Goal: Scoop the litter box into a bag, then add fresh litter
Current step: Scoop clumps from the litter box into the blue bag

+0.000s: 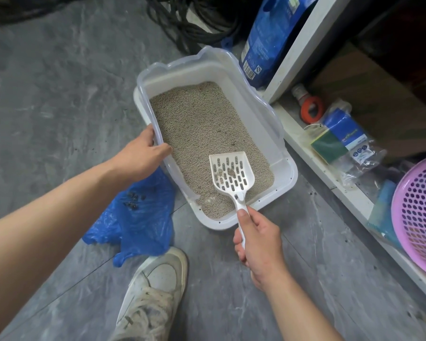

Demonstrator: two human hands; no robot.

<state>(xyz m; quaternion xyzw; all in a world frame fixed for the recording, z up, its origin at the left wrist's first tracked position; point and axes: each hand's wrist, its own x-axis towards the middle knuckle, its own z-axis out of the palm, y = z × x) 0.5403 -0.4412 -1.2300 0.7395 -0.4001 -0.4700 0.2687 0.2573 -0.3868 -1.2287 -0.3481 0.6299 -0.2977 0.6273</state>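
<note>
A white litter box (284, 179) with a clear rim sits on the grey floor, filled with beige litter (202, 129). My left hand (143, 156) grips the box's left rim. My right hand (258, 244) holds the handle of a white slotted scoop (231, 173), which hovers over the near end of the litter with a few small clumps on it. A blue plastic bag (138, 222) lies flat on the floor left of the box, with several dark pellets on it. A blue bag of fresh litter (271, 38) leans upright behind the box.
A white shelf unit (303, 148) runs along the right, holding a packet of sponges (342, 139), an orange tape roll (311, 109) and a pink perforated basket (418, 212). Black cables (194, 23) coil at the back. My shoe (153, 294) is near the bag.
</note>
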